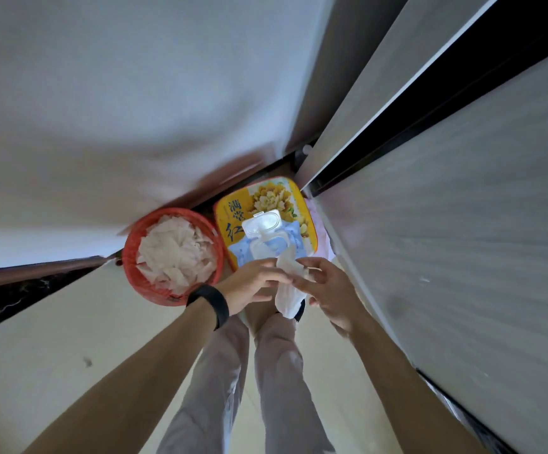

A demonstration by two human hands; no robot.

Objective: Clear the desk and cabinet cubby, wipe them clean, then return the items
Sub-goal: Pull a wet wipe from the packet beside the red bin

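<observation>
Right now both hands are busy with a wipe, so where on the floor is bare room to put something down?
Bare floor lies left of the legs, below the red basket. Crowded ahead: basket, yellow tin and wipes pack sit packed against the cabinet.

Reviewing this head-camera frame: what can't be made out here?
- Desk and cabinet cubby: neither identifiable in the head view; blurred pale panels fill the upper frame.
- Yellow box: partly covered by the wet wipe pack.
- Wet wipe: left hand and right hand cover parts.
- Red bin: interior hidden under used wipes.
</observation>
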